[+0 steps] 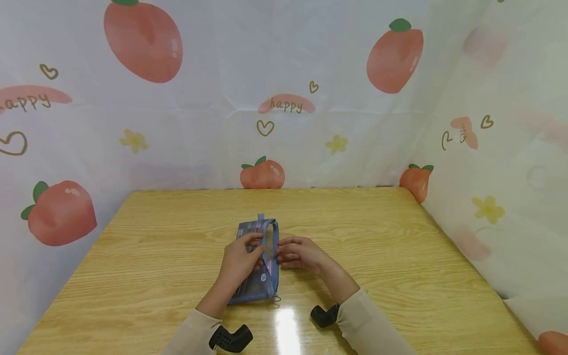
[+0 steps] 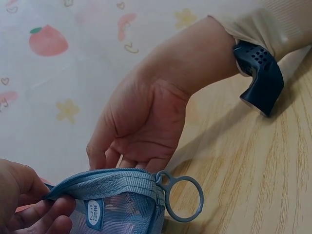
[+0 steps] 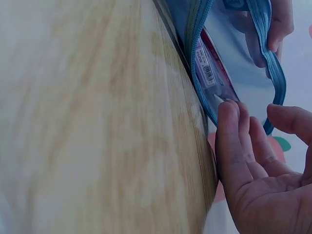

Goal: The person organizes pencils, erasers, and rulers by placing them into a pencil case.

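A blue zip pouch (image 1: 253,293) with mesh-like see-through sides lies on the wooden table, its zipped mouth gaping toward the right. My left hand (image 1: 239,259) pinches one edge of that mouth between thumb and fingers, holding it apart from the other edge. At the opposite side, my right hand (image 1: 303,254) has its fingers loosely extended, fingertips right at the opening. Inside, the right wrist view shows a barcode-labelled packet (image 3: 207,66) and a slim red item (image 3: 214,51). A grey ring (image 2: 201,199) hangs from the zip end nearest me.
The wooden table (image 1: 377,236) extends around the pouch on all sides. A white cloth (image 1: 213,143) printed with peaches, hearts and flowers hangs behind it and along the sides. Each wrist carries a black camera mount (image 1: 230,338).
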`<state>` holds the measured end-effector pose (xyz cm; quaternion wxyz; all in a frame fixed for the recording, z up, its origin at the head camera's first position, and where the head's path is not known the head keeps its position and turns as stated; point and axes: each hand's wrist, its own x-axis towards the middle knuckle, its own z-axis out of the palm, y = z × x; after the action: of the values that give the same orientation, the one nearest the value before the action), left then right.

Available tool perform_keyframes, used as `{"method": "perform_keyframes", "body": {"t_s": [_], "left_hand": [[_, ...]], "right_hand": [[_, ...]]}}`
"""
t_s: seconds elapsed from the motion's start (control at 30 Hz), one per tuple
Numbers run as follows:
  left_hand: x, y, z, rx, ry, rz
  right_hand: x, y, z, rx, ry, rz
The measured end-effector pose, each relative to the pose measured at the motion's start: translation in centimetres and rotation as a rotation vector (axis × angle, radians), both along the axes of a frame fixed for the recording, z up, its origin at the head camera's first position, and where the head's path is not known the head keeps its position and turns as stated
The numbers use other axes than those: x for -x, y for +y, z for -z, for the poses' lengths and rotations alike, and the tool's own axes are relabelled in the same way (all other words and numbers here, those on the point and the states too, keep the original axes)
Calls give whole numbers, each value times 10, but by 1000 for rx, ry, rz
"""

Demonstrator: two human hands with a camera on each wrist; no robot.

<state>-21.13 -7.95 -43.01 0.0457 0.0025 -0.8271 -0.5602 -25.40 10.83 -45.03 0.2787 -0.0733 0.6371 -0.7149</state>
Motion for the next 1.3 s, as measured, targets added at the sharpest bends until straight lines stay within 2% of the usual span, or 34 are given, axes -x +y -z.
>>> {"method": "perform_keyframes", "body": {"t_s": [0.2,0.4,0.6,0.77,1.0,1.17,1.3], "left_hand": [[1,1,2,5,14,2],[0,5,11,-21,26,13],[-4,14,23,-9,43,48],[-7,15,22,67,61,40],[-5,24,22,52,94,53],[-3,30,24,148,130,28],[1,30,20,197,176,43]], "right_hand": [[2,6,0,-29,8,30],[11,28,12,-19,-1,9],[15,44,21,21,-83,30],[17,42,17,42,-91,23],[19,44,14,64,-82,-8],[19,45,14,65,-85,-25],[20,48,12,28,-59,-27]]}}
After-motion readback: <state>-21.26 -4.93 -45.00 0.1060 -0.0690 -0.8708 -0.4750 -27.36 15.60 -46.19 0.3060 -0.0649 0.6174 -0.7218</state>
